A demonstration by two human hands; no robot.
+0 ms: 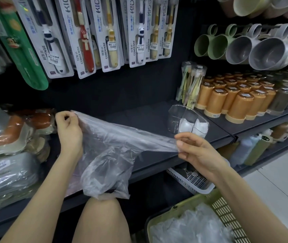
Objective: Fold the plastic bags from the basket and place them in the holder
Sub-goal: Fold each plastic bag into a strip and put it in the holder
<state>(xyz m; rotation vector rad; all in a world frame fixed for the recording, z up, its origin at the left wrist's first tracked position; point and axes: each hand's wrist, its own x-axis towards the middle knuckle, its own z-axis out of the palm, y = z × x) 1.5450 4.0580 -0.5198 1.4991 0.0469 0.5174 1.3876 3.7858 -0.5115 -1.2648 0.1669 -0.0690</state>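
A clear plastic bag (108,151) is stretched between my two hands above the dark shelf (145,116). My left hand (69,132) pinches its upper left corner. My right hand (197,151) pinches the right edge between thumb and fingers. The bag's loose lower part hangs down to my knee. A clear plastic holder (187,120) stands on the shelf behind my right hand, with folded white bags inside. The green basket (227,213) at the bottom right holds several more crumpled clear bags.
A white basket (192,183) sits under the shelf edge. Orange tumblers (236,100) crowd the shelf at right, next to a clear tub of toothbrushes (192,85). Wrapped goods (8,155) are stacked at left. Toothbrush packs and mugs hang above.
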